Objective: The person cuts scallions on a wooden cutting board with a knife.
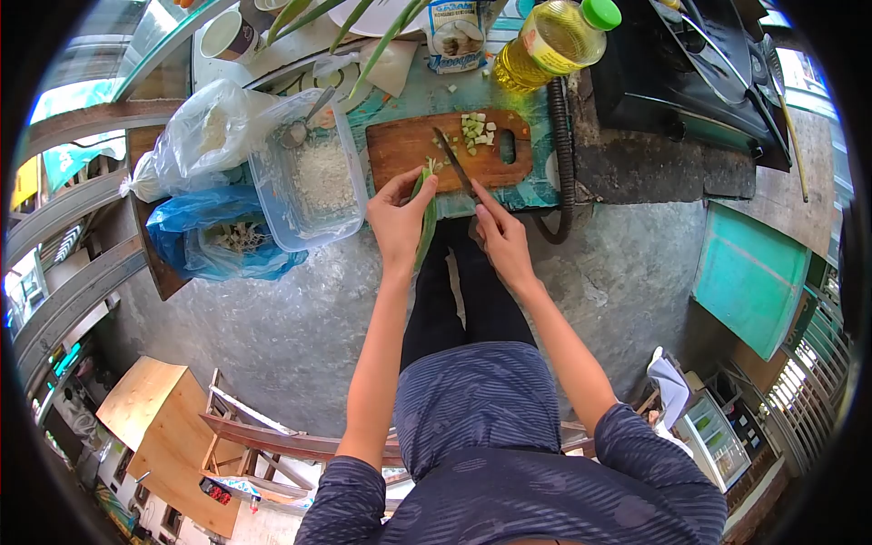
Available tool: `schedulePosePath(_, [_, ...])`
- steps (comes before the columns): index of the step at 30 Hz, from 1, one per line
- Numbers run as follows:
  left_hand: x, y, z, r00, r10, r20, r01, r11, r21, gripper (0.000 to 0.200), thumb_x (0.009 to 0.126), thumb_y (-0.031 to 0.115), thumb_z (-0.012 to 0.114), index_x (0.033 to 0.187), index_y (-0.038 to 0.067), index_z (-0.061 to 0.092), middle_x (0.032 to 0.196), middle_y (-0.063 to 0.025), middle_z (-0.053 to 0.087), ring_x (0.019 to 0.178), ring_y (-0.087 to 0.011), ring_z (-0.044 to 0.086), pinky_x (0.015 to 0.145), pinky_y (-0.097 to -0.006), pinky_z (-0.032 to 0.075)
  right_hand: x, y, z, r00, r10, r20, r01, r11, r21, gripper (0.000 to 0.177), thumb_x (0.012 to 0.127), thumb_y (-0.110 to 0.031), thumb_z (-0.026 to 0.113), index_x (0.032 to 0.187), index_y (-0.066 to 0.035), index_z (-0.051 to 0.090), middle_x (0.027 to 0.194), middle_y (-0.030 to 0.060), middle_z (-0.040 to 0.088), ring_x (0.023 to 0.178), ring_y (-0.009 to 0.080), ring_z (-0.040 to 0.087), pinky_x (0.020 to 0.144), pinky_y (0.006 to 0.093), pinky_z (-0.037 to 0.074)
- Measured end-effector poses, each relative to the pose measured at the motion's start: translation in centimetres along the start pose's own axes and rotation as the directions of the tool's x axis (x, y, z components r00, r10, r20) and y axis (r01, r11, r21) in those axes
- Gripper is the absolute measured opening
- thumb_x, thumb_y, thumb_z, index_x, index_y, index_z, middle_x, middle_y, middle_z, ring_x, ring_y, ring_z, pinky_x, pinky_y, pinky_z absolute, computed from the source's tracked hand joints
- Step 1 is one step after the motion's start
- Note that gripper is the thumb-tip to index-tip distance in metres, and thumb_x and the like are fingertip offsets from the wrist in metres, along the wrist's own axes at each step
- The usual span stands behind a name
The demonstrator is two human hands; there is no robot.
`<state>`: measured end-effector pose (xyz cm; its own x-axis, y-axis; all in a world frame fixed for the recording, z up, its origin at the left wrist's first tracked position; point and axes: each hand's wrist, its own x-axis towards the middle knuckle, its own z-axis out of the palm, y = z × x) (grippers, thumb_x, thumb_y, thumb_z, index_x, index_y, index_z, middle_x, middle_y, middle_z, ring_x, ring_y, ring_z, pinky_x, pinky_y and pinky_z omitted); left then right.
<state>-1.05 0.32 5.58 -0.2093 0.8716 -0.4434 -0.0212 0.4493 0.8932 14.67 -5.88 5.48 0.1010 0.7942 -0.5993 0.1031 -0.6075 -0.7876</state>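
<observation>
My left hand (pixel 400 220) is closed around a bunch of green onion (pixel 426 213), its cut tip poking up over the near edge of the board and its leaves hanging down. In my right hand (pixel 504 238) is a knife (pixel 454 161), its blade slanting up and left across the wooden cutting board (pixel 391 150), just right of the onion tip. Chopped pale green and white pieces (pixel 478 131) lie in a small heap beside the board's handle hole. A few small bits rest near the blade.
Left of the board stands a clear plastic tub (pixel 354 195) of white flour with a spoon. Beside it are a white plastic bag (pixel 204 136) and a blue bag (pixel 186 236) with roots inside. Behind are an oil bottle (pixel 554 45) and a seasoning packet (pixel 456 38); a black stove (pixel 654 100) sits right.
</observation>
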Motion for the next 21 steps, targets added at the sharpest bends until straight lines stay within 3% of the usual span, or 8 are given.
schedulePosePath(4, [0.4, -1.1, -0.2, 0.971, -0.235, 0.032, 0.237, 0.947, -0.219, 0.030, 0.087, 0.014, 0.077, 0.111, -0.003, 0.071, 0.099, -0.0071, 0.073, 0.087, -0.0109, 0.067, 0.074, -0.0228, 0.052, -0.3, -0.4, -0.4, 0.999, -0.005, 0.043, 0.000, 0.994, 0.106, 0.043, 0.104, -0.021, 0.051, 0.147, -0.019, 0.051, 0.069, -0.0010, 0.046, 0.064, 0.0076, 0.039, 0.062, 0.0243, 0.039])
schedulePosePath(8, [0.4, -0.3, -0.6, 0.881, -0.455, 0.129, 0.469, 0.804, -0.365, 0.030, 0.091, 0.022, 0.073, 0.113, 0.001, 0.070, 0.101, -0.0049, 0.072, 0.085, -0.0123, 0.066, 0.078, -0.0254, 0.052, -0.5, -0.8, -0.5, 0.999, -0.007, 0.045, -0.001, 0.986, 0.168, 0.043, 0.104, -0.022, 0.052, 0.147, -0.017, 0.051, 0.069, -0.0023, 0.045, 0.065, 0.0067, 0.039, 0.059, 0.0231, 0.036])
schedulePosePath(12, [1.0, -1.0, -1.1, 0.840, -0.488, 0.237, 0.542, 0.737, -0.404, 0.034, 0.090, 0.028, 0.073, 0.112, 0.004, 0.068, 0.103, -0.0048, 0.071, 0.086, -0.0136, 0.066, 0.079, -0.0275, 0.054, -0.4, -2.4, -0.3, 0.990, 0.064, 0.123, -0.107, 0.916, 0.386, 0.044, 0.102, -0.028, 0.058, 0.144, -0.012, 0.054, 0.066, -0.0048, 0.042, 0.057, 0.0029, 0.037, 0.047, 0.0208, 0.030])
schedulePosePath(15, [1.0, -0.9, -1.3, 0.810, -0.495, 0.314, 0.585, 0.701, -0.408, 0.034, 0.090, 0.029, 0.073, 0.112, 0.004, 0.067, 0.101, -0.0042, 0.070, 0.087, -0.0140, 0.066, 0.079, -0.0287, 0.055, 0.5, -3.4, 0.3, 0.973, 0.180, 0.143, -0.223, 0.895, 0.387, 0.044, 0.098, -0.033, 0.064, 0.133, -0.007, 0.062, 0.063, -0.0068, 0.041, 0.047, 0.0005, 0.034, 0.040, 0.0204, 0.024])
schedulePosePath(17, [1.2, -1.1, -1.5, 0.773, -0.504, 0.386, 0.634, 0.653, -0.415, 0.033, 0.090, 0.030, 0.073, 0.111, 0.004, 0.067, 0.098, -0.0041, 0.069, 0.088, -0.0141, 0.066, 0.080, -0.0293, 0.055, 1.3, -3.9, 0.6, 0.965, 0.166, 0.201, -0.235, 0.886, 0.400, 0.042, 0.096, -0.035, 0.068, 0.125, -0.005, 0.064, 0.062, -0.0075, 0.042, 0.044, 0.0009, 0.034, 0.038, 0.0206, 0.024])
schedulePosePath(21, [0.7, -0.6, -1.1, 0.817, -0.458, 0.350, 0.576, 0.647, -0.499, 0.031, 0.091, 0.029, 0.072, 0.109, 0.005, 0.069, 0.093, -0.0042, 0.070, 0.083, -0.0132, 0.065, 0.079, -0.0279, 0.054, 1.5, -5.1, 0.9, 0.958, 0.193, 0.214, -0.258, 0.903, 0.342, 0.036, 0.093, -0.034, 0.071, 0.113, -0.005, 0.068, 0.062, -0.0076, 0.044, 0.042, 0.0006, 0.035, 0.038, 0.0198, 0.025])
